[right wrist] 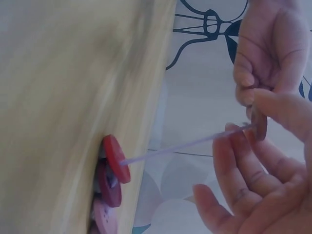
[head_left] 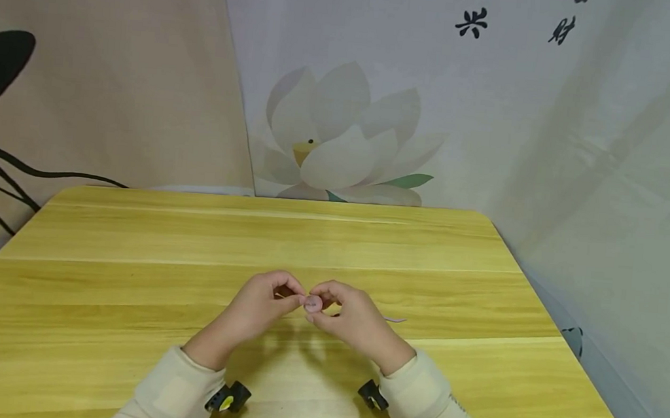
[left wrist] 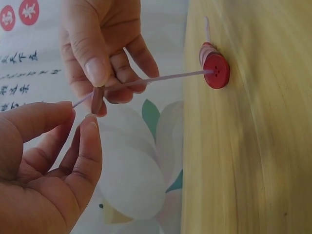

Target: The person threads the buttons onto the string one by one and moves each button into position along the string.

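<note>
Near the middle of the table, my right hand (head_left: 356, 312) holds a small pinkish button (head_left: 312, 304) by its edge between thumb and fingers. My left hand (head_left: 262, 305) meets it from the other side, its fingertips pinching the thin lilac string (left wrist: 165, 77) where it comes out of that button. From the held button the string runs down to a red button (left wrist: 216, 71), the end one of a row of strung buttons on the table. Behind it in the right wrist view are a dark red button (right wrist: 109, 183) and a pink button (right wrist: 105, 214).
The wooden table (head_left: 125, 324) has its far edge against a cloth backdrop (head_left: 554, 121) with a printed lotus and characters. A loose string tail (head_left: 394, 319) lies to the right of my right hand. Each sleeve carries a small black wrist camera (head_left: 228, 397).
</note>
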Tool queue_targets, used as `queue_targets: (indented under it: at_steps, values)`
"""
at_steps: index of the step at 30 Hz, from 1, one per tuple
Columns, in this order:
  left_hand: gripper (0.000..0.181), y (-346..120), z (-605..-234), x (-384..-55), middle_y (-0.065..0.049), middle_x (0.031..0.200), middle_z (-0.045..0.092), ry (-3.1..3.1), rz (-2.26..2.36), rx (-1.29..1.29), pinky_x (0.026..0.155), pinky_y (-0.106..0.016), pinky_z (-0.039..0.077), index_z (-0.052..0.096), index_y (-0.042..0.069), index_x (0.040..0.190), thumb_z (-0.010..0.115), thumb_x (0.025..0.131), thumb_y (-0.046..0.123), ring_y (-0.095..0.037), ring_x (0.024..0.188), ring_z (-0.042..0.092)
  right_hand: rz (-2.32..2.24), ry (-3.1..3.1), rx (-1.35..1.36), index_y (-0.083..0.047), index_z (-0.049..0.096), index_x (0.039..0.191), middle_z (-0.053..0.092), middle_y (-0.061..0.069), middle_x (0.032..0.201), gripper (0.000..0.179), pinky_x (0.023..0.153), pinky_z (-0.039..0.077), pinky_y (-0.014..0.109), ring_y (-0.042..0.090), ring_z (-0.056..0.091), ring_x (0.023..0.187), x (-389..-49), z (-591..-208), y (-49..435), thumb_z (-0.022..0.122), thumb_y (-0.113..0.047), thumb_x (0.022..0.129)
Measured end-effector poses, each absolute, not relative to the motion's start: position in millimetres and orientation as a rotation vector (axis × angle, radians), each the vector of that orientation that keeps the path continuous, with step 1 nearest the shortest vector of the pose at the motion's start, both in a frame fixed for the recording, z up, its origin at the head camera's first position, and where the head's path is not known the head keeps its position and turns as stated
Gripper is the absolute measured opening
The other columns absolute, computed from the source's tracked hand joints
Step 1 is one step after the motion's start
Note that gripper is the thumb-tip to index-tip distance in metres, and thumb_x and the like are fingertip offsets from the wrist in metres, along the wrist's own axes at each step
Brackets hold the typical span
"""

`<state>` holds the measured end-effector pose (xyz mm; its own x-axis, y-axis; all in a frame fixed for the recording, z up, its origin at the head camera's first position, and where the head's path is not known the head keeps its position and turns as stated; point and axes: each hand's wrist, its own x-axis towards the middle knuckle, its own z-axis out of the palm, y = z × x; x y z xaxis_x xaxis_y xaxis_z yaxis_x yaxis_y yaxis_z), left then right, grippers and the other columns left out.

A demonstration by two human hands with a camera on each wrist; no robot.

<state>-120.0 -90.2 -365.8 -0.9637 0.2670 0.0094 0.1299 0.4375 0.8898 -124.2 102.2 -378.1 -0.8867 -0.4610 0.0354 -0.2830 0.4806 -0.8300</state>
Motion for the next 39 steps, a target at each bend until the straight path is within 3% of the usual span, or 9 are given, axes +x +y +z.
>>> queue_targets:
  at_steps: [6, 15, 25, 39]
  values:
    - [0.004, -93, -365, -119, -0.002, 0.092, 0.064, 2.538, 1.562, 0.349, 0.074, -0.032, 0.049, 0.066, 0.008, 0.091, 0.065, 0.093, 0.012, -0.016, 0.086, 0.059, -1.354, 2.497, -0.654, -0.014, 0.066, 0.11, 0.062, -0.002, 0.1, 0.021, 0.082, 0.05, 0.037, 0.016, 0.057, 0.097, -126, -380, 103, 0.069, -0.018, 0.09]
    - [0.004, -97, -367, -119, -0.003, 0.091, 0.064, 2.546, 1.549, 0.36, 0.071, -0.031, 0.048, 0.066, 0.008, 0.092, 0.064, 0.093, 0.011, -0.017, 0.085, 0.059, -1.231, 2.518, -0.702, -0.018, 0.067, 0.109, 0.061, -0.005, 0.106, 0.018, 0.079, 0.049, 0.029, 0.02, 0.056, 0.104, -130, -384, 104, 0.068, -0.021, 0.092]
    - [0.003, -101, -369, -119, -0.004, 0.09, 0.063, 2.534, 1.565, 0.388, 0.07, -0.031, 0.048, 0.065, 0.006, 0.092, 0.064, 0.093, 0.009, -0.017, 0.083, 0.057, -1.161, 2.559, -0.765, -0.014, 0.066, 0.112, 0.062, -0.001, 0.109, 0.022, 0.088, 0.048, 0.043, 0.023, 0.057, 0.104, -134, -384, 105, 0.068, -0.021, 0.091]
    - [0.005, -101, -369, -119, -0.004, 0.087, 0.062, 2.557, 1.536, 0.34, 0.067, -0.031, 0.047, 0.065, 0.005, 0.09, 0.064, 0.093, 0.009, -0.017, 0.079, 0.057, -1.027, 2.577, -0.836, -0.012, 0.067, 0.107, 0.06, -0.003, 0.101, 0.018, 0.077, 0.051, 0.026, 0.017, 0.057, 0.096, -139, -388, 110, 0.07, -0.016, 0.09]
